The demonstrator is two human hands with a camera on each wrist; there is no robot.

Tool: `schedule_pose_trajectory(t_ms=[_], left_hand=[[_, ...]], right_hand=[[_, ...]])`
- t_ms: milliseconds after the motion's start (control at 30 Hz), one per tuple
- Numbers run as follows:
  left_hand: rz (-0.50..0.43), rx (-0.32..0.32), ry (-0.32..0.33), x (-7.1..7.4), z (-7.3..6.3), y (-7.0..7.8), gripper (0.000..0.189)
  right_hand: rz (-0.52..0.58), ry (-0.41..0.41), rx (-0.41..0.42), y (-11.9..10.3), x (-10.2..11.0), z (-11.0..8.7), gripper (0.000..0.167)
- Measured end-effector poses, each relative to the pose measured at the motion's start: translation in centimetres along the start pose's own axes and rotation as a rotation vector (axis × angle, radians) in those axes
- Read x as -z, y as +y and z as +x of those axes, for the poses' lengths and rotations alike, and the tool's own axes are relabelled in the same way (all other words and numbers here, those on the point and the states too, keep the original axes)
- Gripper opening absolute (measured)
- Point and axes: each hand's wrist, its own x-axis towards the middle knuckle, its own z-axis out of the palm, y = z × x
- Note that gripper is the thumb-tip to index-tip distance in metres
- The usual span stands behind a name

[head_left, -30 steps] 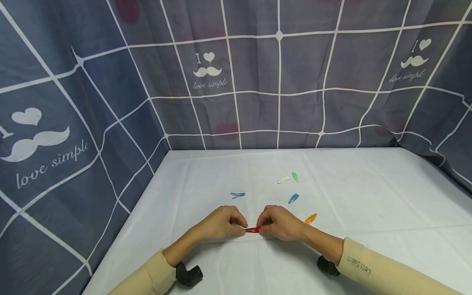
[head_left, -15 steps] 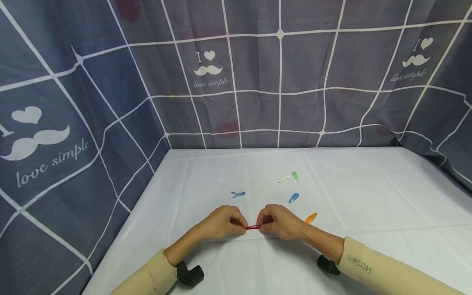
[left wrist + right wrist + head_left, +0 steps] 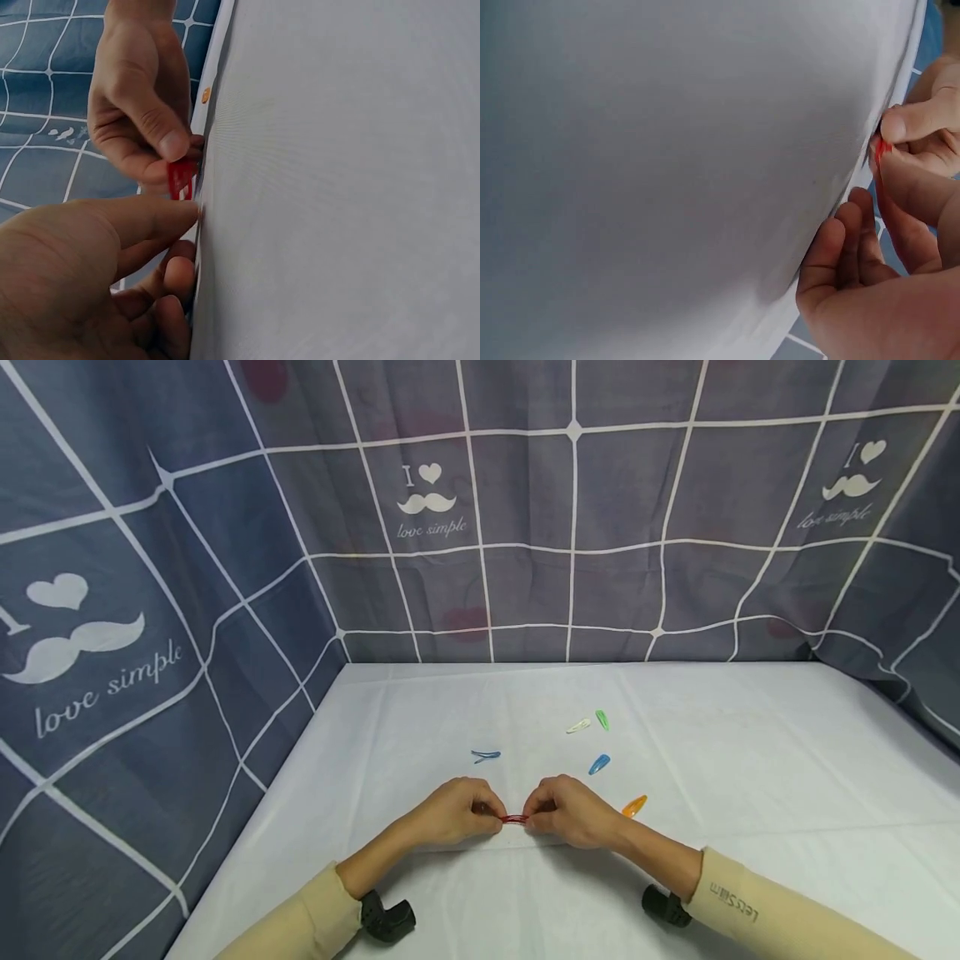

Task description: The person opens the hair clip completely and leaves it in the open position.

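Note:
A red snap hair clip (image 3: 514, 819) spans the small gap between both hands in the head view, seen nearly edge-on. My left hand (image 3: 459, 811) pinches its left end between thumb and fingers. At the other end, my right hand (image 3: 570, 812) pinches it the same way. The left wrist view shows the red clip's (image 3: 181, 178) slotted frame under the right thumb, its lower end covered by left fingers. Only a sliver of the clip (image 3: 883, 148) shows between the fingertips in the right wrist view.
Beyond the hands on the white-clothed table (image 3: 420, 718) lie a splayed blue clip (image 3: 486, 756), another blue clip (image 3: 599, 764), a pale clip (image 3: 578, 726) and a green clip (image 3: 602, 720). An orange clip (image 3: 634, 806) lies beside the right wrist. A checked curtain (image 3: 517, 510) borders the table.
The red clip has turned from showing its flat face to its thin edge and sits slightly higher between the fingertips. Both hands have barely moved; the other clips lie as before.

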Motion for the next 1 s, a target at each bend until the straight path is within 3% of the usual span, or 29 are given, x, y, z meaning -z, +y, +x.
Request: schedule_pose_trajectory(t_ms=[167,333,500,700,1000], left_hand=[[-0.056,-0.005,0.051,-0.1,-0.1,-0.2,0.006],[-0.091,0.003,0.149,0.3,-0.1,-0.2,0.008],[-0.069,0.012,0.231,1.0,0.4,0.2,0.011],[-0.046,0.026,0.263,1.6,0.9,0.3,0.011],[-0.056,0.012,0.286,2.8,2.1,-0.8,0.01]], right_hand=[[0.035,0.035,0.004,-0.1,-0.2,0.6,0.011],[0.059,0.079,0.012,-0.1,-0.1,1.7,0.01],[0.079,0.121,0.017,0.0,0.4,2.9,0.008],[0.082,0.151,0.027,0.1,0.9,3.8,0.008],[0.105,0.2,0.023,0.0,1.1,5.0,0.007]])
